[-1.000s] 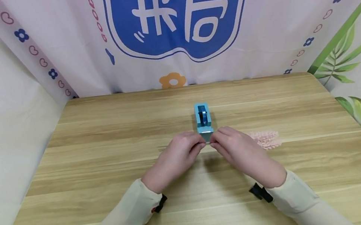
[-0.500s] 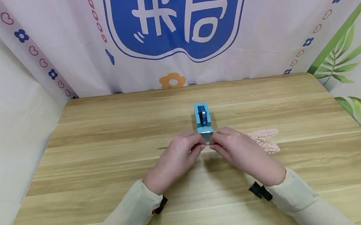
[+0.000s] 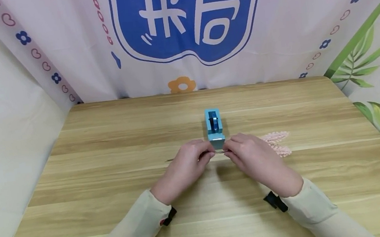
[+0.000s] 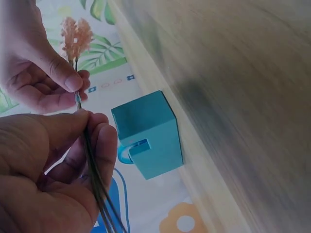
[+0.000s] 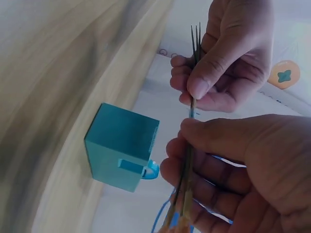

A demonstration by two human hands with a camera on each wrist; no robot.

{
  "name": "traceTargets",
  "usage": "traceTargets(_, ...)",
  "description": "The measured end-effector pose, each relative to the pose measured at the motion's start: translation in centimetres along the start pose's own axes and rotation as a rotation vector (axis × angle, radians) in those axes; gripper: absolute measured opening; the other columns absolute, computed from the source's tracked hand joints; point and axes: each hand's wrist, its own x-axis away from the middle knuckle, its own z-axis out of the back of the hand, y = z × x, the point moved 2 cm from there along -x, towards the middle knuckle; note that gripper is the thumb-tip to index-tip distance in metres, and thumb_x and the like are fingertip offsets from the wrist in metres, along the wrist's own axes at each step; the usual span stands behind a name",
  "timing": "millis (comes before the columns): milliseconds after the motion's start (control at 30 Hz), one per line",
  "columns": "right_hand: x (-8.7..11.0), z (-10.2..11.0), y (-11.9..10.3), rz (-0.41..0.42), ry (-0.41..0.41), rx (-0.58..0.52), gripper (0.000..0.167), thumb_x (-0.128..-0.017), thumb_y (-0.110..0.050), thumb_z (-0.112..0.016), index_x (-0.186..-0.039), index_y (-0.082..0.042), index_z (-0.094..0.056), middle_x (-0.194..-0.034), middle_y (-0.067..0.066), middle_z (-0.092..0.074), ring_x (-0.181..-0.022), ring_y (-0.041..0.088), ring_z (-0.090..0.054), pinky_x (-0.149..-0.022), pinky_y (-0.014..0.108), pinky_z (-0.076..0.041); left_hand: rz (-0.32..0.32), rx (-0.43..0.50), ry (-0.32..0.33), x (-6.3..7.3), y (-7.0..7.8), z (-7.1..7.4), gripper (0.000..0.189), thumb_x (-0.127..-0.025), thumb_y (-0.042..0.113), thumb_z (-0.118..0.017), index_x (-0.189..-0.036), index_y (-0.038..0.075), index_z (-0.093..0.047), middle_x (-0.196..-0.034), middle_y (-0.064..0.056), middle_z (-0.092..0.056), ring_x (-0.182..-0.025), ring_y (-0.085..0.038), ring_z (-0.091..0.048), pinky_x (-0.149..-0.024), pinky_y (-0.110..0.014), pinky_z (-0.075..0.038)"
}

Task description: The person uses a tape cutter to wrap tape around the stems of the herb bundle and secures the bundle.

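Observation:
A small bunch of flower sprigs with fluffy pink heads [image 3: 276, 144] and thin dark stems [image 4: 97, 187] is held off the table, lying crosswise. My left hand [image 3: 186, 164] pinches the stems between thumb and fingers, their bare ends [image 5: 196, 41] sticking out past it. Close beside it, my right hand [image 3: 254, 162] pinches the stems nearer the flower heads. A shiny bit, perhaps clear tape, shows on the stems in the short gap between the hands. Just beyond my fingertips stands a light-blue tape dispenser [image 3: 216, 136] with a blue roll inside.
The wood-grain table [image 3: 94, 177] stretches around both hands. A printed curtain [image 3: 88, 48] hangs behind its far edge, with a pale cloth at the left and a leaf-patterned one at the right.
The sprigs have turned a little in my fingers: the pink heads shift slightly, and the stem ends at the left draw together. The hands part slightly, showing the stems between. The tape dispenser stays put.

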Motion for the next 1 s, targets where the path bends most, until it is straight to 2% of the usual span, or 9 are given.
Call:
traceTargets(133, 0.1, -0.2, 0.2, -0.044, -0.06, -0.009, 0.009, -0.096, -0.012, -0.077, -0.088, -0.013, -0.073, -0.079, -0.006, -0.064, -0.074, 0.01, -0.053, -0.07, 0.028, -0.05, 0.051, -0.035, -0.085, -0.2, -0.2, -0.3, 0.009, -0.1, 0.009, -0.07, -0.1, 0.008, -0.079, -0.092, 0.0, -0.074, -0.08, -0.012, -0.059, -0.076, -0.028, -0.054)
traceTargets(267, 0.1, -0.8, 0.3, -0.063, -0.126, -0.019, 0.013, -0.096, -0.012, -0.077, -0.084, -0.014, -0.071, -0.076, -0.007, -0.062, -0.07, 0.007, -0.051, -0.067, 0.026, -0.049, 0.06, -0.109, -0.153, -0.2, -0.5, -0.7, 0.008, -0.099, 0.008, -0.072, -0.099, 0.009, -0.08, -0.093, -0.002, -0.074, -0.083, -0.013, -0.058, -0.078, -0.029, -0.055)
traceTargets(467, 0.3, -1.8, 0.3, -0.079, -0.181, -0.026, 0.014, -0.095, -0.01, -0.077, -0.083, -0.014, -0.07, -0.078, -0.006, -0.065, -0.07, 0.007, -0.052, -0.067, 0.026, -0.051, 0.053, -0.156, -0.193, -0.1, -0.9, -1.1, 0.006, -0.097, 0.008, -0.074, -0.097, 0.008, -0.08, -0.093, -0.004, -0.073, -0.083, -0.013, -0.061, -0.078, -0.03, -0.057)
traceTargets(767, 0.5, -2.9, 0.1, -0.081, -0.242, -0.024, 0.021, -0.096, -0.01, -0.075, -0.079, -0.015, -0.064, -0.076, -0.006, -0.059, -0.068, 0.007, -0.047, -0.061, 0.022, -0.043, 0.086, -0.14, -0.238, -0.2, -1.7, -1.8, 0.008, -0.098, 0.008, -0.073, -0.092, 0.008, -0.078, -0.089, -0.003, -0.073, -0.078, -0.012, -0.06, -0.077, -0.031, -0.057)
traceTargets(1000, 0.4, -3.3, 0.2, -0.102, -0.271, -0.045, 0.02, -0.096, -0.013, -0.075, -0.079, -0.015, -0.065, -0.075, -0.006, -0.058, -0.068, 0.008, -0.047, -0.061, 0.022, -0.043, 0.1, -0.133, -0.257, -0.3, -2.0, -2.1, 0.01, -0.097, 0.006, -0.073, -0.089, 0.008, -0.078, -0.087, -0.002, -0.072, -0.077, -0.011, -0.059, -0.076, -0.031, -0.056)
